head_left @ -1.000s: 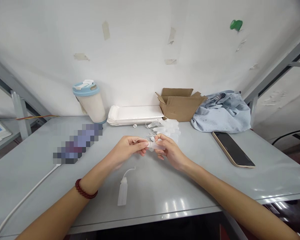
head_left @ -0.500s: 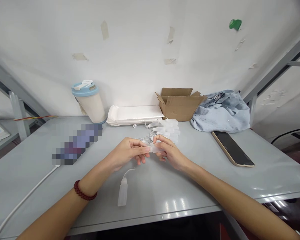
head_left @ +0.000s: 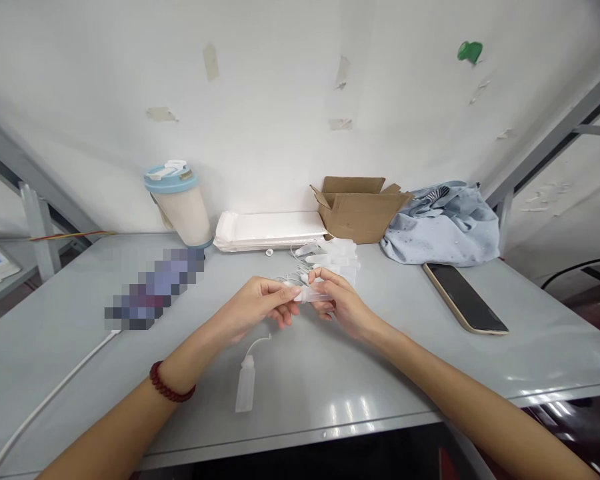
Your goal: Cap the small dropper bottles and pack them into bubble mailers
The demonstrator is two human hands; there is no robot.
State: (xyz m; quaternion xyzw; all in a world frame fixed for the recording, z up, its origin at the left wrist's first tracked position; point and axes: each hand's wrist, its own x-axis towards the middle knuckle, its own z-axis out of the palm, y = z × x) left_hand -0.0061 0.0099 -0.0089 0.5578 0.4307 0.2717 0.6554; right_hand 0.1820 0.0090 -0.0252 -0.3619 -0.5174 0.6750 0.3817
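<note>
Both hands meet above the middle of the grey tabletop (head_left: 430,373), each gripping one end of a small translucent squeeze bottle (head_left: 314,294). The left hand (head_left: 257,308) pinches the bottle's left end between thumb and forefinger at the cap; the remaining fingers are curled beneath. The right hand (head_left: 341,301) has its fingers closed around the body from the right and above. The bottle is held clear of the tabletop, its long axis running roughly left to right and level. The cap end appears to point toward the left hand, though the nozzle itself is hidden by the fingers. Both hands are in contact with it, so neither is nearer.

A second squeeze bottle (head_left: 245,383) lies on the tabletop just below the left hand, long axis near to far, its thin curved nozzle tube pointing away from the person and bending right. A pile of similar translucent bottles (head_left: 336,255) sits just beyond the hands, in front of an open cardboard box (head_left: 360,208).

Also present: a stack of white trays (head_left: 267,230), a tumbler with blue lid (head_left: 179,203), a blue cloth (head_left: 443,223), a phone (head_left: 464,297) face up to the right, and a white cable (head_left: 50,393) at the left. A red bead bracelet (head_left: 167,387) is on the left wrist.
</note>
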